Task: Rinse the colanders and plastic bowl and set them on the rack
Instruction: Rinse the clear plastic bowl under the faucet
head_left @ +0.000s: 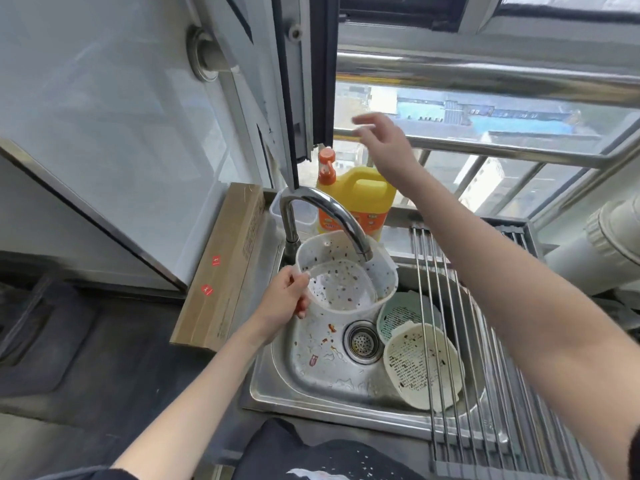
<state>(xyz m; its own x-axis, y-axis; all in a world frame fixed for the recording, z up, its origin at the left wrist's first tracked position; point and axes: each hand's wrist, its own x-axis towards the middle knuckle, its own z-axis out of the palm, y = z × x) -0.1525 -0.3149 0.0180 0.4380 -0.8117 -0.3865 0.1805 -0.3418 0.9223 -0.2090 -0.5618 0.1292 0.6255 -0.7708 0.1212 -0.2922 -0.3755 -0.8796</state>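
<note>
Gripped at its rim by the left hand [285, 295]: plastic bowl [346, 271], tilted under the tap [325, 216], speckled with food bits. Raised near the window, fingers spread, holding nothing: right hand [382, 143]. Down in the sink [311, 375]: green colander [403, 315] and cream colander [422, 365], both speckled, under the rack [460, 323]. Label on yellow jug [360, 199] unreadable.

Bare forearms [214, 368]; dark clothing [311, 455] with white specks.

Yellow detergent jug [367, 195] behind faucet [325, 216]; cardboard box [225, 265], perhaps unopened.
</note>
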